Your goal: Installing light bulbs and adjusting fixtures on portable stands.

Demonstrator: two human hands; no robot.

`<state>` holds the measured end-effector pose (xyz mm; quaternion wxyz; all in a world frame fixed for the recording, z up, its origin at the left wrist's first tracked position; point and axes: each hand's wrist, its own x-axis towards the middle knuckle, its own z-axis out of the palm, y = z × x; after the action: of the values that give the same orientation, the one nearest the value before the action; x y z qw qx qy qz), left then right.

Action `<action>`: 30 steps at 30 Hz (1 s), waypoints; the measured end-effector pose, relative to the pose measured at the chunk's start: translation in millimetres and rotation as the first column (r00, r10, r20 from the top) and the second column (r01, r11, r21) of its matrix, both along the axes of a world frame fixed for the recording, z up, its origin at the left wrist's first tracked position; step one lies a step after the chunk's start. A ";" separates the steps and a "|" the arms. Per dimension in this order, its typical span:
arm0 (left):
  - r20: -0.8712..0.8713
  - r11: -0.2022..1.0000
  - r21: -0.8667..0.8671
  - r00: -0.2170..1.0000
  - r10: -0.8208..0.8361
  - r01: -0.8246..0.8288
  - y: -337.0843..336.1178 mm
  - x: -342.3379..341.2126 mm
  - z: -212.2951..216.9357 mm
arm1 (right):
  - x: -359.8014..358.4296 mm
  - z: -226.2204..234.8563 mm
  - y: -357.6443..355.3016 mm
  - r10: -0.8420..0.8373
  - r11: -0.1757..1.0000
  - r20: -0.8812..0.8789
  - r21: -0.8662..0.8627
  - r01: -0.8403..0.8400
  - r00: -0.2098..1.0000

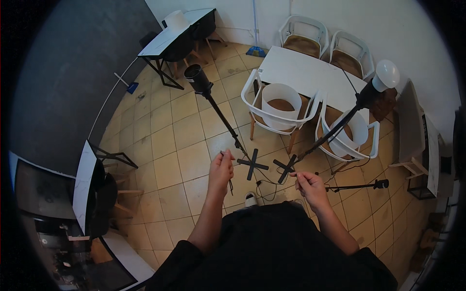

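Observation:
My left hand [222, 170] is closed on a thin black cord, whose lower part [231, 188] hangs beneath the fist. With thumb and forefinger pinched together, my right hand [310, 188] grips a small dark piece that looks like a cord end. A black lamp stand [222, 116] with an open, bulbless top [195, 75] stands ahead of my left hand on a cross-shaped base [252, 164]. Ahead of my right hand, a second black stand [330, 133] carries a white bulb [387, 74]; its cross base [285, 168] is near that hand. Loose black cord [267, 198] loops on the floor.
A white table [303, 72] with white armchairs stands ahead right; white round shades [281, 104] rest on two near chairs. A small black stand [359, 186] lies right of my right hand. Other tables [85, 184] line the left. Tiled floor [160, 165] lies between.

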<state>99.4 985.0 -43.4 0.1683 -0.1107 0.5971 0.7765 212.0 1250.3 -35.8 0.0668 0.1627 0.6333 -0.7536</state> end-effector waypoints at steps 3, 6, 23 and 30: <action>-0.158 0.984 -0.065 0.975 0.156 -0.168 -38.4 -29.9 10.0 | -4.9 -3.4 -25.4 -0.005 1.000 0.026 0.013 0.004 1.000; -0.388 0.920 -0.198 0.889 0.243 -0.338 -45.7 -74.1 31.6 | -5.0 -6.3 -44.3 0.006 0.999 0.054 0.031 -0.008 0.999; -0.710 0.983 -0.154 0.703 -0.039 -0.100 -6.1 -135.6 104.8 | -99.8 92.8 -75.3 0.009 0.959 -0.400 0.264 0.105 0.917; -0.695 0.987 -0.145 0.702 -0.153 0.072 3.8 -97.6 108.1 | -129.2 125.6 -73.0 0.145 0.877 -0.594 0.447 0.174 0.791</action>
<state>1.8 988.8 64.7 -0.0308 0.2213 0.6621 0.7153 82.8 1177.4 89.8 -0.1898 -0.0732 0.7854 -0.5846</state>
